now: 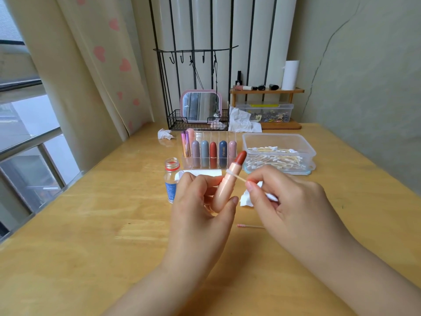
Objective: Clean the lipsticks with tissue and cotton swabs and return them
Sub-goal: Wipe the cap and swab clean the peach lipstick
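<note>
The left hand holds the uncapped peach-cased lipstick with its brick-red bullet upright above the wooden tabletop, fingers wrapped round the case. The right hand pinches a thin white-tipped cotton swab against the collar. Pressing too high could gouge or snap the exposed bullet.

Two bare forearms are being seen from above, entering from the lower edge. No sleeve, watch, bracelet or ring is being worn on either. The left hand and the right hand are being shown ungloved. The nails are being kept short and rounded, and no coloured polish is being made out on those that are showing.
</note>
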Demonstrator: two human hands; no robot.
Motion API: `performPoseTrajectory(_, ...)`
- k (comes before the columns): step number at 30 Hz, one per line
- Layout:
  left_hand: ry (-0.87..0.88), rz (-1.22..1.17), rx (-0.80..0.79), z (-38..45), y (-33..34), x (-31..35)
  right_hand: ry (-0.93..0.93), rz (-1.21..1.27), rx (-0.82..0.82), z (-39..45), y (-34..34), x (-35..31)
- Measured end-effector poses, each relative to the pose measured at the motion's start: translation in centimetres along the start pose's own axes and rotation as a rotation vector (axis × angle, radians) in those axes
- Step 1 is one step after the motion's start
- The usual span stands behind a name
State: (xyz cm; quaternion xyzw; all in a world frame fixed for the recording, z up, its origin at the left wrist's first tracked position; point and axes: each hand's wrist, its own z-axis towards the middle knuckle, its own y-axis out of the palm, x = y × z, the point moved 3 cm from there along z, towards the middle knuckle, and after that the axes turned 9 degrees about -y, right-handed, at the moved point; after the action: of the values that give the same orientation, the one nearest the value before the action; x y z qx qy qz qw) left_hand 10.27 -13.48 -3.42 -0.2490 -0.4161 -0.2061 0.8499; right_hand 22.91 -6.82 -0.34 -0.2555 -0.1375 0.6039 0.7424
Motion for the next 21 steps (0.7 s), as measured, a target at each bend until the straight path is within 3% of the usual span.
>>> performPoseTrajectory(7,0.029,0.026,0.012,-0.03,-0.08,-0.02,0.0,0.021,-0.036,-0.16,0.14,0.07)
performPoseTrajectory(11,0.042,0.049,0.006,-0.01,-0.05,-0.11,0.031,-0.004,0.024,0.17,-0.46,0.52)
performPoseTrajectory(16,0.03,0.025,0.004,0.0,0.0,-0.12,-0.026,-0.054,-0.052,-0.16,0.25,-0.11)
performPoseTrajectory(21,0.049,0.051,0.009,-0.05,-0.05,-0.09,0.015,0.003,0.007,0.22,-0.39,0.23)
